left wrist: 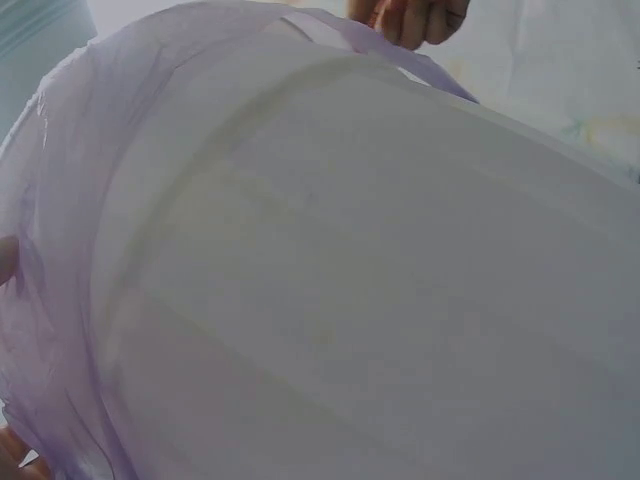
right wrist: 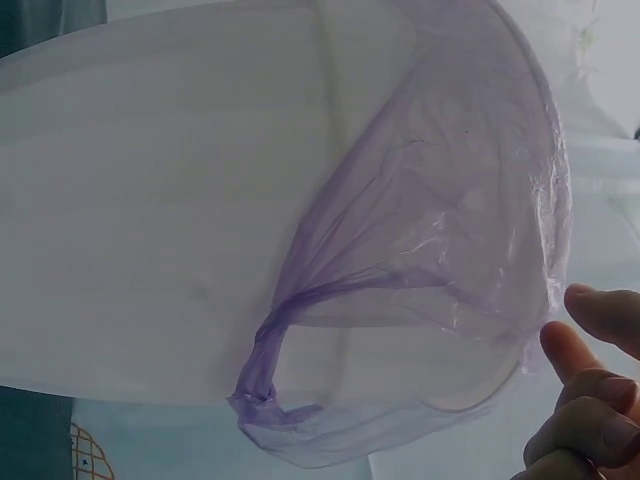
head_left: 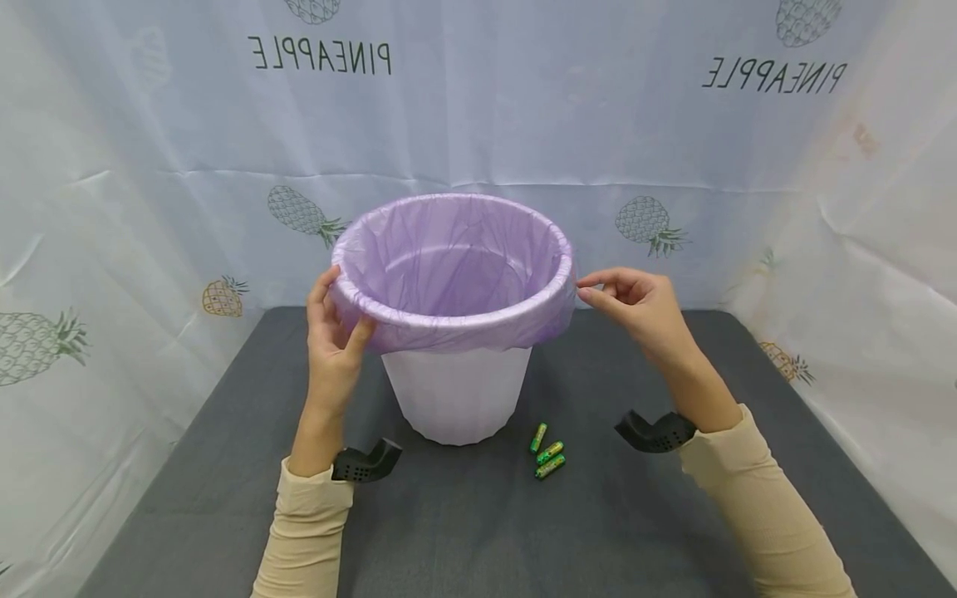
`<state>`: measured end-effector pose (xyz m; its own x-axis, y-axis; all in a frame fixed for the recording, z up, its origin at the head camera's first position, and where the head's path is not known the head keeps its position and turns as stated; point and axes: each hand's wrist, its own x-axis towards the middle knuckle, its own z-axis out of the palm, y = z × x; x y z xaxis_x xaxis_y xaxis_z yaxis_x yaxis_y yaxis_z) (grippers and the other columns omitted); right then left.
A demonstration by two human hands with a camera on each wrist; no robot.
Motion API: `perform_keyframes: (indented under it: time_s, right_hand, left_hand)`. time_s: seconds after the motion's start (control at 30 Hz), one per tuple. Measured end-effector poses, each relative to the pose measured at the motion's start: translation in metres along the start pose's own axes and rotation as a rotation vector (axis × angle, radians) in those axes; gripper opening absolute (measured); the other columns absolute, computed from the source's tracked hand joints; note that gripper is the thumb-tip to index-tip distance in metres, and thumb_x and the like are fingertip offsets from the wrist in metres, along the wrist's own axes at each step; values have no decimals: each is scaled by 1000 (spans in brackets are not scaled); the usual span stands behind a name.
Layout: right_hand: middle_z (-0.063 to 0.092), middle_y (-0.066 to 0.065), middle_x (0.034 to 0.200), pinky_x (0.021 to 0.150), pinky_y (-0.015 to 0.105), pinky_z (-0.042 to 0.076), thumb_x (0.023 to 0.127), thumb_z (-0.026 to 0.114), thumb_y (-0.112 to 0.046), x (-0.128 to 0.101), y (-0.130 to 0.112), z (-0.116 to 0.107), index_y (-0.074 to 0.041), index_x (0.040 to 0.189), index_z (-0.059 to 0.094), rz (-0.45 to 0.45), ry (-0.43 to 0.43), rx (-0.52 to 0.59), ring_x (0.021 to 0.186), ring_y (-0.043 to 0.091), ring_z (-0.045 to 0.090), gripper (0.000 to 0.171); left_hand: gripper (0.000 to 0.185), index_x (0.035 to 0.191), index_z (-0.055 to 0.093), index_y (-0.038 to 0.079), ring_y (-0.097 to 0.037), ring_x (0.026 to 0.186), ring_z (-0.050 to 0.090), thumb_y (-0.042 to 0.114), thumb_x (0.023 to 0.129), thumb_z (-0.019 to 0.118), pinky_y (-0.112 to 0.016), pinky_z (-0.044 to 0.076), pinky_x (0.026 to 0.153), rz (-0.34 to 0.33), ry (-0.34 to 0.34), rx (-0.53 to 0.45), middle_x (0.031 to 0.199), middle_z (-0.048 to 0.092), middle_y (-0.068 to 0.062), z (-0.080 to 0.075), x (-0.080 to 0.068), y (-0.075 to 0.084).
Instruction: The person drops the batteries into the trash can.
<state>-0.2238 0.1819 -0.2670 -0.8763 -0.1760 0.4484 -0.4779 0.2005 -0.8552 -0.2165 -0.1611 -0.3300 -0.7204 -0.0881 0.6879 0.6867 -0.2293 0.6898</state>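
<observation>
A white trash can [head_left: 458, 399] stands upright, lined with a thin purple trash bag [head_left: 478, 328] folded outward over its rim. At the rim's left side, my left hand [head_left: 331, 353] grips the lined edge, its thumb against the outside front; only its fingertips [left wrist: 8, 258] show in the left wrist view. My right hand [head_left: 635, 311] is at the opposite side, thumb and index fingertips right at the bag's edge with a small gap between them. Its other fingers curl loosely. In the right wrist view, a twisted, knotted part of the bag [right wrist: 258, 380] hangs against the can.
Three green-and-gold batteries [head_left: 550, 453] lie on the dark tabletop [head_left: 449, 523], just right of the can's base. Pineapple-printed curtains [head_left: 478, 100] hang behind and at both sides. Each wrist wears a black camera mount.
</observation>
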Motion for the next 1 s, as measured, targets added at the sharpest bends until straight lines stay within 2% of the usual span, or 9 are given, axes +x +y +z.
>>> perform_keyframes:
  time_s: [0.27,0.4,0.67,0.83,1.0]
  right_hand:
    - [44,-13,56,52,29,28,88,67,-4,-11,14,-4,-25,89,73,17,-41,-40,52,10,28,22]
    - [50,-14,57,54,28,30,89,66,-5,-17,20,-6,-27,91,72,41,-70,-40,54,9,32,23]
    - [49,-16,58,54,28,32,90,66,-8,-27,36,-8,-31,91,70,83,-88,-79,55,7,35,23]
    - [53,-15,61,54,28,32,90,65,-7,-31,47,-9,-30,91,70,88,-107,-75,54,8,34,24]
    - [50,-13,61,52,29,31,90,63,-3,-35,62,-8,-27,94,70,71,-150,-51,52,11,30,25]
  left_hand:
    - [60,142,31,20,-8,112,50,14,92,65,-18,44,95,4,-2,-8,131,46,3,0,-1,-2]
    - [61,142,31,21,-8,112,50,16,91,65,-18,44,95,5,-2,-13,131,47,3,-1,-1,-2]
    - [61,141,31,21,-7,111,51,16,91,65,-18,44,95,9,-7,-18,129,48,4,-1,-1,-3]
    - [60,141,32,21,-8,112,51,15,91,65,-18,44,95,8,-1,-20,130,48,3,-1,-1,-3]
    - [61,141,32,21,-9,112,50,16,91,66,-19,44,96,1,6,-13,130,48,3,0,-1,-3]
